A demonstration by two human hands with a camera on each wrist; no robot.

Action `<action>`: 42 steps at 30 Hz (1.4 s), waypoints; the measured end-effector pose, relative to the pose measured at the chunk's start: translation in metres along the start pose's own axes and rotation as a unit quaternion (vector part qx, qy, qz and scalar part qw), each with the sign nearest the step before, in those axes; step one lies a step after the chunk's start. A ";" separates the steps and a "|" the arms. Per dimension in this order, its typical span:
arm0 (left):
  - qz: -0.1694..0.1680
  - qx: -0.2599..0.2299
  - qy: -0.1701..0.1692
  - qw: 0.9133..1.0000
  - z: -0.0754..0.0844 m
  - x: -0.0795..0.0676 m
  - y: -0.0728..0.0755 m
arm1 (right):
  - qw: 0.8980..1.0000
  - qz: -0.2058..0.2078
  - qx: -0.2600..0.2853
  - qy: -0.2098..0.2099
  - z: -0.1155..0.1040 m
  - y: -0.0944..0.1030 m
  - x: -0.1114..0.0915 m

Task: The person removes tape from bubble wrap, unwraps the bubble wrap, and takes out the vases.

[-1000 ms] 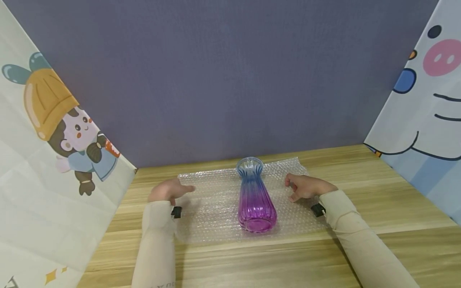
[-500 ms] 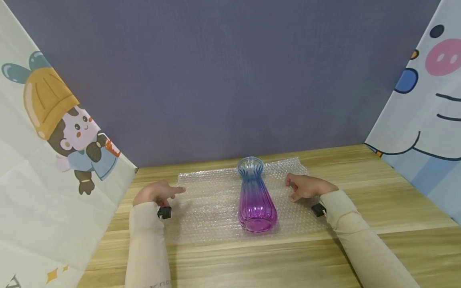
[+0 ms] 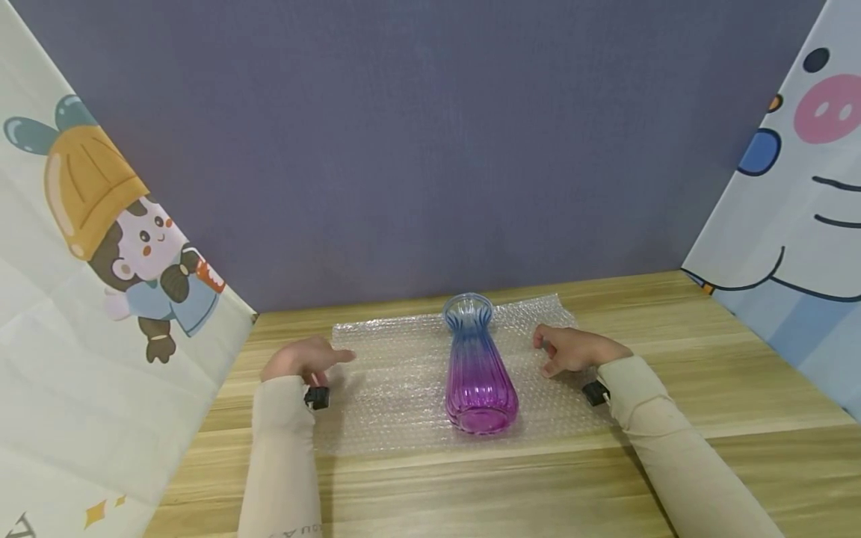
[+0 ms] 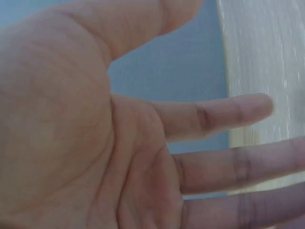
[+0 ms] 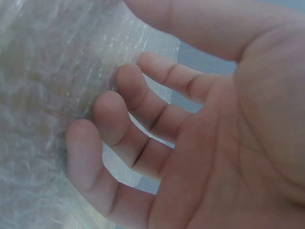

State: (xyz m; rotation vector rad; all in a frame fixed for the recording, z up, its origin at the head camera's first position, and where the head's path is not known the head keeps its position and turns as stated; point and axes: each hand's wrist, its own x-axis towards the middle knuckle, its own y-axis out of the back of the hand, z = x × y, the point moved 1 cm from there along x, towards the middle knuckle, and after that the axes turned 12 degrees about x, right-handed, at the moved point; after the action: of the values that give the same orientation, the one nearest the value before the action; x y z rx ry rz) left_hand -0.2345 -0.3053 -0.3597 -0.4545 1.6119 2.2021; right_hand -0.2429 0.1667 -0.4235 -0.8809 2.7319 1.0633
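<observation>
A ribbed glass vase (image 3: pixel 479 373), blue at the mouth and purple at the base, lies on its side with the mouth pointing away from me. Under it is a sheet of clear bubble wrap (image 3: pixel 397 396). My left hand (image 3: pixel 299 360) hovers by the sheet's left edge, holding nothing, its fingers (image 4: pixel 233 112) fairly straight and spread. On the other side, my right hand (image 3: pixel 575 350) is over the sheet's right part. Its fingers (image 5: pixel 112 117) are loosely bent beside the bubble wrap (image 5: pixel 38 109), with nothing between them and the thumb.
The wooden table (image 3: pixel 403 493) runs back to a grey-blue panel (image 3: pixel 430 149). Printed white panels flank it, with a cartoon child (image 3: pixel 144 239) on the left and a pig snout (image 3: pixel 827 108) on the right. A small black camera (image 3: pixel 318 397) sits at the left wrist.
My left hand moves left, away from the vase, then drifts slightly back right. The bubble wrap's near left corner lies flatter. My right hand and the vase stay put.
</observation>
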 end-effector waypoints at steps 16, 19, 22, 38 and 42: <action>0.072 0.070 -0.079 0.992 0.073 0.022 -0.034 | 1.000 0.007 -0.004 -0.015 -0.004 -0.001 0.000; 0.086 0.083 -0.093 0.989 0.084 0.027 -0.046 | 1.000 0.008 -0.004 -0.011 -0.005 -0.001 0.000; 0.085 0.102 -0.099 0.986 0.093 0.028 -0.055 | 1.000 0.009 -0.003 -0.011 -0.006 -0.002 0.000; 0.046 0.088 -0.083 0.992 0.101 0.025 -0.071 | 1.000 0.011 -0.010 -0.013 -0.005 -0.002 0.000; 0.049 0.096 -0.082 0.991 0.104 0.024 -0.072 | 1.000 0.009 -0.010 -0.012 -0.005 -0.002 -0.001</action>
State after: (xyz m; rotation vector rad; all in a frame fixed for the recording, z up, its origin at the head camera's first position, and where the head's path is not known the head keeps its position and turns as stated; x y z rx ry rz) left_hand -0.2254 -0.1840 -0.4005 -0.1371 1.7672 2.0646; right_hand -0.2405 0.1630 -0.4211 -0.8421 2.7192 1.0997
